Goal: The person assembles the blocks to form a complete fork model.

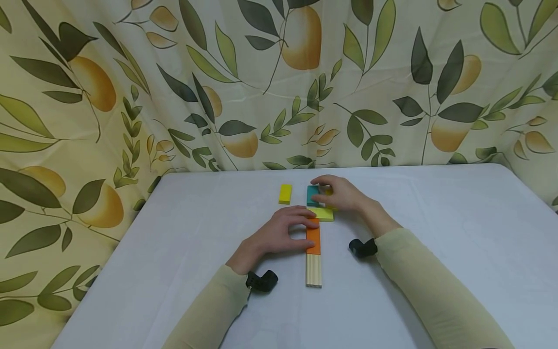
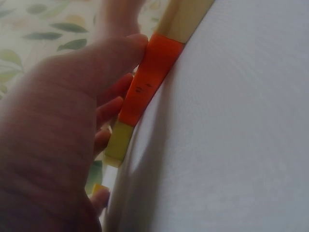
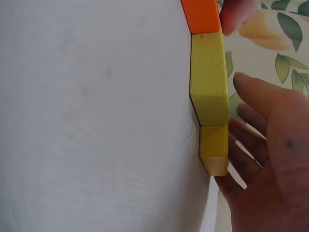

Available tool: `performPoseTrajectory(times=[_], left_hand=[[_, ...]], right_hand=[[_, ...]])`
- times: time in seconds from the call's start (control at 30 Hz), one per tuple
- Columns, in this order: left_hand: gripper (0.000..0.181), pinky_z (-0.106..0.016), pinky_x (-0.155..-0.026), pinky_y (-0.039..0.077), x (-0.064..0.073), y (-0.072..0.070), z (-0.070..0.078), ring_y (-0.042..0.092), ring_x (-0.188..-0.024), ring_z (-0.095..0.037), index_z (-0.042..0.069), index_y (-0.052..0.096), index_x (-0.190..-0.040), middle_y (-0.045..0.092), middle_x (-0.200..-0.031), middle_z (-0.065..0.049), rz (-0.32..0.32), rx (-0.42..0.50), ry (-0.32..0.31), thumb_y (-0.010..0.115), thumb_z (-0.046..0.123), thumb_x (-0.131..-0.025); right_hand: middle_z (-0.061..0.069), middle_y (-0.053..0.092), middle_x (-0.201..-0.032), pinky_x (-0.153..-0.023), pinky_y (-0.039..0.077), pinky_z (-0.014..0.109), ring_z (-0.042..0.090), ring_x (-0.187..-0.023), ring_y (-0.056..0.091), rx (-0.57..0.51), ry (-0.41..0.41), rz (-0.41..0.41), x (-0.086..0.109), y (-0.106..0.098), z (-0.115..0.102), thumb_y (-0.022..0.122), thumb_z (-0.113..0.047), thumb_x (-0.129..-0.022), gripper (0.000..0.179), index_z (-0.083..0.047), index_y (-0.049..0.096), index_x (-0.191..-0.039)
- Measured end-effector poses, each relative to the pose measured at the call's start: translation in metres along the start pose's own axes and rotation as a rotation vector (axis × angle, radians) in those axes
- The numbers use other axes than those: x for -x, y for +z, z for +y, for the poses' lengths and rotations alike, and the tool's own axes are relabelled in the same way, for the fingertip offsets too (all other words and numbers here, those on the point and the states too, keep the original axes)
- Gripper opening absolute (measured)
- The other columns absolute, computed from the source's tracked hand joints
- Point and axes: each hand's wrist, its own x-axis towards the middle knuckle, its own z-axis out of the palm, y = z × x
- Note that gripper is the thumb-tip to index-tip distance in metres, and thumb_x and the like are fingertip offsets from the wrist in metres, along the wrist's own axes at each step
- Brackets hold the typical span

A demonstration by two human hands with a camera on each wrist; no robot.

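My left hand (image 1: 285, 229) spreads its thumb and fingertips over an orange block (image 1: 313, 237) and the near edge of a light yellow block (image 1: 324, 214) lying crosswise beyond it. In the left wrist view the thumb touches the orange block by its plain wood neighbour. Farther out, my right hand (image 1: 342, 193) reaches over a teal block (image 1: 311, 196), index finger at its far end and thumb by its near right side. A darker yellow block (image 3: 214, 145) lies under this hand, partly hidden in the head view; its fingers spread loosely beyond it.
A plain wood block (image 1: 313, 271) continues the row toward me, end to end with the orange one. A separate yellow block (image 1: 285, 194) lies left of the teal block. White cloth covers the table (image 1: 457, 252); a leaf-patterned curtain (image 1: 270, 97) hangs behind it.
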Motion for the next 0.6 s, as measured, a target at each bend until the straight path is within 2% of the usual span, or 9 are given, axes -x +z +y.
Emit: performPoseTrajectory(times=[0.3,0.6], left_hand=[[0.041,-0.043,-0.119,0.023,0.0001,0.0004,-0.0003,0.034,-0.142,-0.012,0.022,0.072,-0.127,0.055,-0.143,0.01,-0.001,0.006,-0.007,0.076,0.039,-0.09],[0.039,-0.04,-0.119,0.023,0.0005,-0.0009,-0.0005,0.035,-0.142,-0.013,0.02,0.073,-0.125,0.057,-0.141,0.007,0.008,0.015,0.021,0.078,0.034,-0.089]], right_hand=[[0.018,0.052,-0.144,-0.112,0.034,0.057,0.037,-0.13,0.046,-0.008,0.03,-0.005,0.0014,-0.0006,-0.0019,0.069,-0.024,-0.097,0.051,-0.006,0.056,-0.142],[0.018,0.055,-0.139,-0.111,0.035,0.056,0.036,-0.124,0.049,0.01,0.019,0.002,0.0014,-0.0004,-0.002,0.071,-0.021,-0.096,0.046,-0.004,0.061,-0.137]])
